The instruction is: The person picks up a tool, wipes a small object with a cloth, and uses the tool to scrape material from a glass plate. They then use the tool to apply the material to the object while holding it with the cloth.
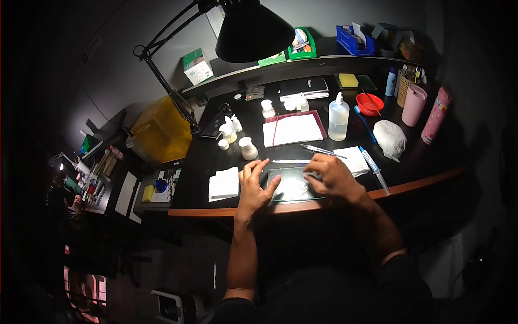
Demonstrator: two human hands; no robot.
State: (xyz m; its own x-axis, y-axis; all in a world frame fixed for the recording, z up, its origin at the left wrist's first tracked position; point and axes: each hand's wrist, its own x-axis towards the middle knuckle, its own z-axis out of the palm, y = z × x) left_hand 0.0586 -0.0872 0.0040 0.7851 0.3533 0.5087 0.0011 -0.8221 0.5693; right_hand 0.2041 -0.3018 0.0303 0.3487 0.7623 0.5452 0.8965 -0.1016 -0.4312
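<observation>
A glass plate (280, 176) lies near the desk's front edge, with a bright reflection and small clear bits on it. At its left side is my left hand (255, 188), open, thumb and fingers apart. Over the plate's right part, my right hand (335, 177) has its fingers pinched together; I cannot tell what is between them. A thin whitish-blue stick (291, 161) runs behind the plate, from near my left fingertips toward my right hand. Folded white tissue (224, 183) lies left of my left hand. More white tissue (353, 161) sits beyond my right hand, beside a blue-and-clear syringe-like tube (374, 168).
Behind the plate stand a white jar (248, 148), a paper-covered red tray (324, 125), tweezers (322, 150) and a clear liquid bottle (338, 119). A red bowl (367, 101), white bundle (389, 139) and pink tumbler (414, 106) stand right. A black lamp (253, 35) hangs overhead.
</observation>
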